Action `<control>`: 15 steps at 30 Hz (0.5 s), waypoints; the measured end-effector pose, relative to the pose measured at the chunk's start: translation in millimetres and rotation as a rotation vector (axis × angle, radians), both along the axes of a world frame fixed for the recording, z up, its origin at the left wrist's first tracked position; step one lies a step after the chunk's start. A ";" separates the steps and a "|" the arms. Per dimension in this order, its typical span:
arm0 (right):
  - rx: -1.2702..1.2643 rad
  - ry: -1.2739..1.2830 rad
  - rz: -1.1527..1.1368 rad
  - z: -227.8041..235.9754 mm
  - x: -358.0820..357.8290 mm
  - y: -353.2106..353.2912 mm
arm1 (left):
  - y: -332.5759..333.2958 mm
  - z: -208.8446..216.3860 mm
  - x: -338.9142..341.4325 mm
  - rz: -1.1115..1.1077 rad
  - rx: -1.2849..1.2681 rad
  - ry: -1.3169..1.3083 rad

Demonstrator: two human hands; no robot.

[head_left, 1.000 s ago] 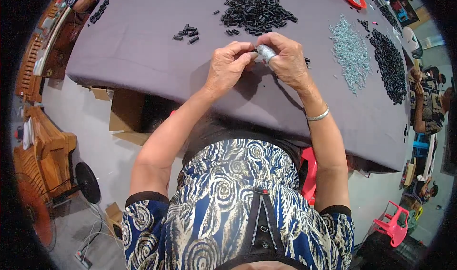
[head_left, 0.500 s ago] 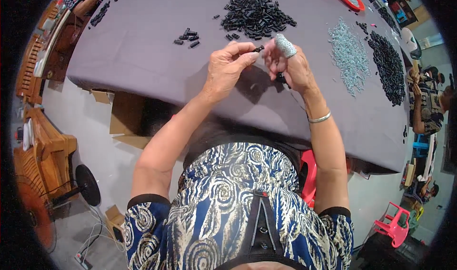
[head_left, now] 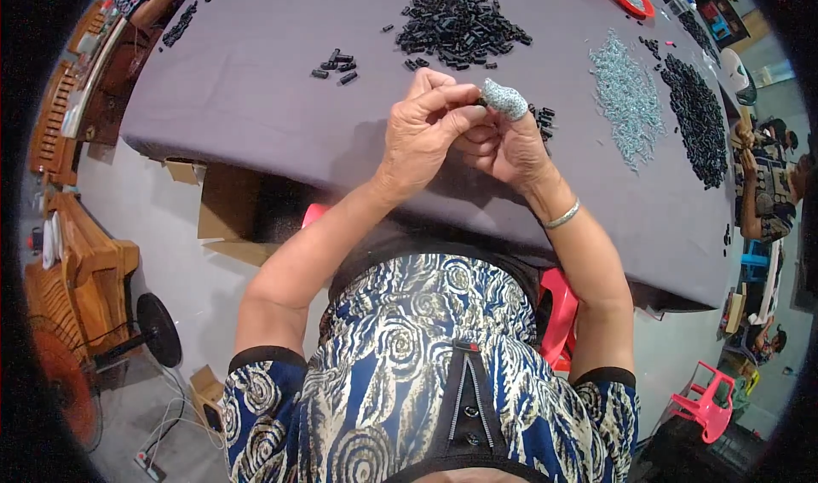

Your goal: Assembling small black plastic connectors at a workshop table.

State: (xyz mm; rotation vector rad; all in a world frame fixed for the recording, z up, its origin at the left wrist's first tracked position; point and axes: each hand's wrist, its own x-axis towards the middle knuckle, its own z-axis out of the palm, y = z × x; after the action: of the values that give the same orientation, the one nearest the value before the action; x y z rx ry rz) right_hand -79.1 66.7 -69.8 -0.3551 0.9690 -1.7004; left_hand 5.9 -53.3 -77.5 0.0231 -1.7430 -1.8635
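Note:
My left hand (head_left: pixel 417 134) is closed in a pinch, thumb against forefinger. A small black tube-shaped part (head_left: pixel 481 102) shows only partly at its fingertips. Up against them is my right hand (head_left: pixel 515 146), its fingers curled in. A grey speckled cover (head_left: pixel 506 100) wraps the right thumb, which presses at the pinched part. Whatever else the right fingers hold is hidden. Just behind the right hand lies a small cluster of black parts (head_left: pixel 545 123). Farther off is a large heap of the same black parts (head_left: pixel 460 27), with a few loose ones (head_left: pixel 335 66) to its left.
A grey cloth covers the table (head_left: pixel 230 100). To the right lie a spread of small silvery pieces (head_left: pixel 626 100) and another black heap (head_left: pixel 694 121). A red tray (head_left: pixel 643 12) stands far right. Other people sit at the left and right. A pink chair (head_left: pixel 703 402) stands lower right.
My hands have come together. The right hand has turned and curled inward, its covered thumb now at the left fingertips. Black parts behind it have come into sight.

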 end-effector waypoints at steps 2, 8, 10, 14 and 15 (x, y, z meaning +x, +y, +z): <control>-0.012 -0.027 -0.017 0.9 3.7 -0.8 | 4.7 -0.9 1.0 0.016 0.004 0.008; -0.072 -0.108 -0.083 0.5 9.6 -7.2 | 9.2 -3.8 -1.1 0.060 0.054 -0.041; -0.008 -0.118 -0.061 2.8 7.7 -9.9 | 8.5 -4.5 -1.3 0.076 0.076 -0.042; 0.004 -0.136 -0.047 -1.7 4.3 -12.5 | 1.8 -5.0 -5.6 0.082 0.117 -0.047; -0.030 -0.195 0.000 0.4 1.5 -10.9 | -1.8 -4.7 -6.4 0.074 0.109 -0.041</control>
State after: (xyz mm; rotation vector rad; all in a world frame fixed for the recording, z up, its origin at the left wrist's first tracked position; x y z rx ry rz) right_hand -77.7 55.8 -69.4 -0.2044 0.8007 -1.7160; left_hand -0.5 -55.1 -82.1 0.1668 -1.6430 -1.9140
